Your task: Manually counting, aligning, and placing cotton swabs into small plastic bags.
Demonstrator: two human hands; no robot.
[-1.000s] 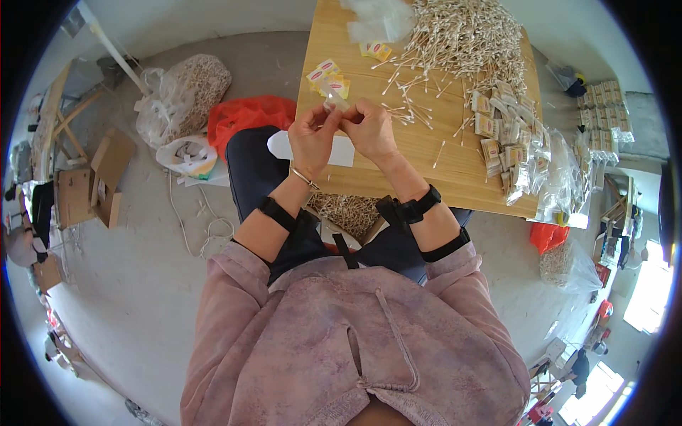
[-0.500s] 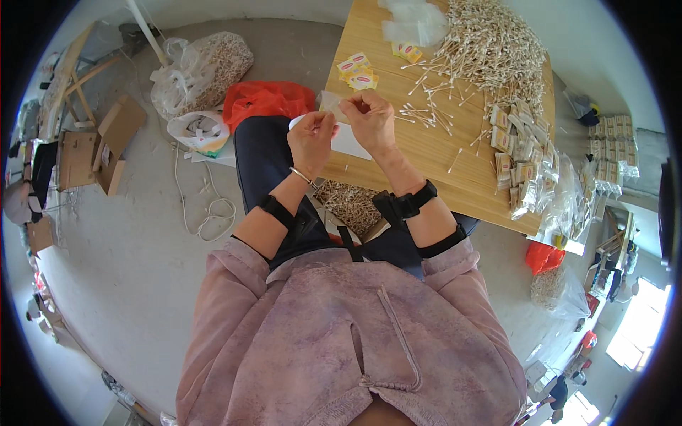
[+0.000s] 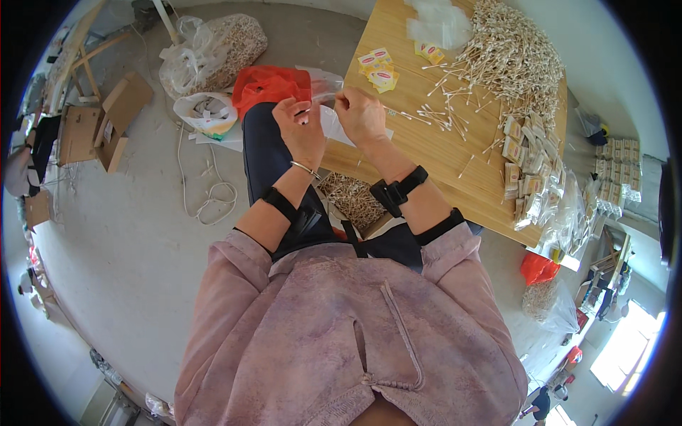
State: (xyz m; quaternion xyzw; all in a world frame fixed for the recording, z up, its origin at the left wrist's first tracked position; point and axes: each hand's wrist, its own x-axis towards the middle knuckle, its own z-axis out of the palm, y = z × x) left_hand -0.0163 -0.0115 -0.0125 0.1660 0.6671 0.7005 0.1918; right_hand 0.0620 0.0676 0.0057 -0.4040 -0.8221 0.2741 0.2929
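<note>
Heaped cotton swabs (image 3: 515, 60), piled packets (image 3: 513, 149) and a bulging sack (image 3: 245, 41) suggest a workshop.

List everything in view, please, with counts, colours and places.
Table: one, brown, upper right.
Cotton swabs: many, white-tipped, heaped on table.
Filled packets: many, pale, table's right.
Cards: several, mostly yellow, table's left.
Plastic pile: one, translucent, table's far edge.
Film: at least one, clear, left of table.
Swab box: one, tan, between legs.
Swab sack: one, clear, upper left.
Red bags: two, red, left and right.
Tote: one, white, floor left.
Open carton: one, brown, floor left.
Cord: one, white, floor left.
Left hand: one, bare, by left leg.
Right hand: one, bare, by table's edge.
</note>
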